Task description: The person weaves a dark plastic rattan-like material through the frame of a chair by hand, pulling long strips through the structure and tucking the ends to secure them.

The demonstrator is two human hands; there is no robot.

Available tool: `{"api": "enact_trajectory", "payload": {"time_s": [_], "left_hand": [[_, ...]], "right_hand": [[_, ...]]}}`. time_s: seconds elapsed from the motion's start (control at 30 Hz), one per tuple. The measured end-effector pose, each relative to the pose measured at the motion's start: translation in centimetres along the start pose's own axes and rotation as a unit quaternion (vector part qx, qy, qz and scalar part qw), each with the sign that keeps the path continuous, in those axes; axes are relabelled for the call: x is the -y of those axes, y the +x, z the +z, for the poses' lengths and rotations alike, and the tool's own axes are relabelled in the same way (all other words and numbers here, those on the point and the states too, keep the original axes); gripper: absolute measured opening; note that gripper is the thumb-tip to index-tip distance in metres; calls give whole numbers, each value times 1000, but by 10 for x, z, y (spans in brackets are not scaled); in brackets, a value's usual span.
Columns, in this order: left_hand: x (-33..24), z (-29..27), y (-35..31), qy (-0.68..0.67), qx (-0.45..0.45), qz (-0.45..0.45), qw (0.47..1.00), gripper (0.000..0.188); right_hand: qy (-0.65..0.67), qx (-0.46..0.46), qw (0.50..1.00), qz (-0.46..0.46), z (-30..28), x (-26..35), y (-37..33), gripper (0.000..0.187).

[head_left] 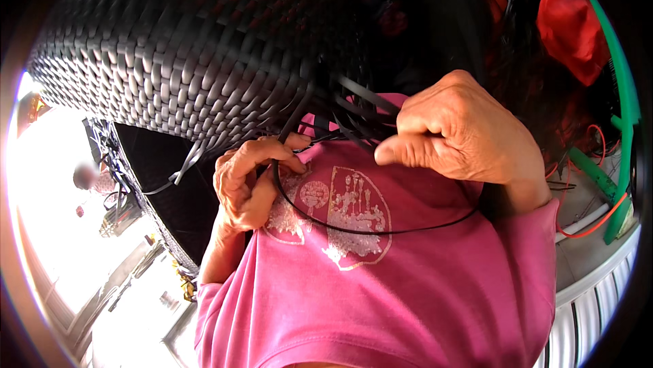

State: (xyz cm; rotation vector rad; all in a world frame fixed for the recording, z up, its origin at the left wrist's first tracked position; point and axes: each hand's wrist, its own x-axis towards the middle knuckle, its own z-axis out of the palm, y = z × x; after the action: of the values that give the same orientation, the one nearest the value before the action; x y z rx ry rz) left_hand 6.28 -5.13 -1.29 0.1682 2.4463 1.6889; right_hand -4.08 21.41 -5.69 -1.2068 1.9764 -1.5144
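Note:
A large black woven wicker piece [156, 69] fills the upper left, its loose flat strips hanging from the lower edge. My left hand [248, 181] is at that edge, fingers bent and pinching a thin black plastic strip [326, 224]. The strip sags in a loop across my pink shirt and rises behind my right wrist. Closed in a fist, my right hand [466, 133] is raised right of the wicker, thumb pointing left. Black strip ends [364, 90] run from the wicker to its curled fingers, whose inner side is hidden.
A green frame bar [620, 96] curves along the right, near red cloth [571, 21] and an orange cord [598, 228]. Beneath the wicker at left is a dark panel [160, 184] with frayed strips along its edge. A blurred person [95, 181] appears farther left.

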Motion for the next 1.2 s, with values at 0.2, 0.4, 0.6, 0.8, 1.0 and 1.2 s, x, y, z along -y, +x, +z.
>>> {"api": "enact_trajectory", "payload": {"time_s": [0.2, 0.4, 0.6, 0.8, 1.0, 1.2], "left_hand": [[-9, 9, -8, -137, -61, -117, 982, 24], [-44, -3, 1, 87, 6, -102, 991, 11], [-60, -12, 0, 58, -31, -132, 989, 12], [-54, -40, 11, -42, -35, -206, 977, 17], [-53, -93, -4, 195, -40, -167, 966, 24], [-46, -55, -3, 228, 86, -173, 954, 20]], "right_hand": [[214, 31, 972, -95, -5, 4, 4, 24], [-77, -288, 922, -247, 44, 31, 30, 22], [91, -143, 970, -174, 79, 36, 56, 33], [-43, -138, 980, -140, 83, 35, 57, 43], [-49, -168, 975, -137, 55, 28, 39, 24], [-1, -161, 982, -97, 22, 14, 18, 16]]}}
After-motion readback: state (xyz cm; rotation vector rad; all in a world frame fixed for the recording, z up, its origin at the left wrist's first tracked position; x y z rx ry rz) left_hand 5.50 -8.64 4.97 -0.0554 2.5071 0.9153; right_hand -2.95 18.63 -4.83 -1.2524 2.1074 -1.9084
